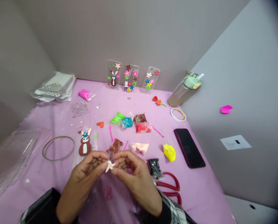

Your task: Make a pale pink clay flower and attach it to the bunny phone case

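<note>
Between the fingertips of both hands is a small pale clay flower (pixel 110 166) with narrow petals. My left hand (pixel 90 174) pinches it from one side, and my right hand (pixel 132 172) pinches it from the other. Just beyond my left hand lies a clear phone case (pixel 93 146) bearing a brown clay rabbit (pixel 85 147) with a blue flower on its head. A packet of brown clay (pixel 115 146) sits beyond the fingertips. Close to my right hand are a lump of pale pink clay (pixel 140 148) and a packet of black clay (pixel 155 168).
Red-handled scissors (pixel 176 183), a phone (pixel 189 148), yellow clay (pixel 169 152) and a bottle (pixel 184 88) are on the right. Packets of green clay (pixel 117 118) and red clay (pixel 143 128) lie mid-table. Three decorated cases, one a rabbit case (pixel 109 67), lean on the back wall. A bangle (pixel 44 149) lies left.
</note>
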Motion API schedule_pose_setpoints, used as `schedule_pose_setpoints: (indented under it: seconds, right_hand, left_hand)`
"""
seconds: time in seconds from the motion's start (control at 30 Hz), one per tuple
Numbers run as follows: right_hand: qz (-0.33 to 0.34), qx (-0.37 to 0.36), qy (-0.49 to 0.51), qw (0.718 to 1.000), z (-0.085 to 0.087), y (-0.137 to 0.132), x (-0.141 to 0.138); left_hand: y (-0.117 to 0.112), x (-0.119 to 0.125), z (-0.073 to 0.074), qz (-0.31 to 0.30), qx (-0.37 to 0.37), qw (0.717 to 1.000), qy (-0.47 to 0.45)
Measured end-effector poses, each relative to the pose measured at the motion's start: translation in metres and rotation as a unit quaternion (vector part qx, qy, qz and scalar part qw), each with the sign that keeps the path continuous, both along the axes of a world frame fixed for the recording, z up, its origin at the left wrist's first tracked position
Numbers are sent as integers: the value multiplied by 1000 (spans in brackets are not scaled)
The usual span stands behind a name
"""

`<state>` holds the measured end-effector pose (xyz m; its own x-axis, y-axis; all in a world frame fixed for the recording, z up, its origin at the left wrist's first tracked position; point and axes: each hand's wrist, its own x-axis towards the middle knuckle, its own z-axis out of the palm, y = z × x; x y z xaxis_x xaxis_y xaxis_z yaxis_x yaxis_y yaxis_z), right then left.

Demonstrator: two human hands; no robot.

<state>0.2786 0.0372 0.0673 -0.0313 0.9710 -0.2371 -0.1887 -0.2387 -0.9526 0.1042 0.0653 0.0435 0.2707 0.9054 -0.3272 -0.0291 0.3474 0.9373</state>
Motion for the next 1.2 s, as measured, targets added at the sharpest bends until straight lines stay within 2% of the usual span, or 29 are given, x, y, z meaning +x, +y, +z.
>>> schedule_pose_setpoints:
  seconds: [0.17,0.33,0.57,0.93,1.2]
  right_hand:
    - [-16,18,12,1000,-1,1,2]
    - [-16,25,17,999,1,1,2]
    - [-11,19,17,1000,3,1,2]
    - [4,-19,54,998,-1,-1,-7]
    - [-10,-16,69,997,-2,1,-4]
  left_hand:
    - [0,1,4,-10,13,999,34]
    - [1,-4,4,-35,44,992,109]
    - [4,-5,2,-67,34,995,61]
    - [-1,2,5,-22,28,999,18]
    - [-2,-2,6,-30,76,993,85]
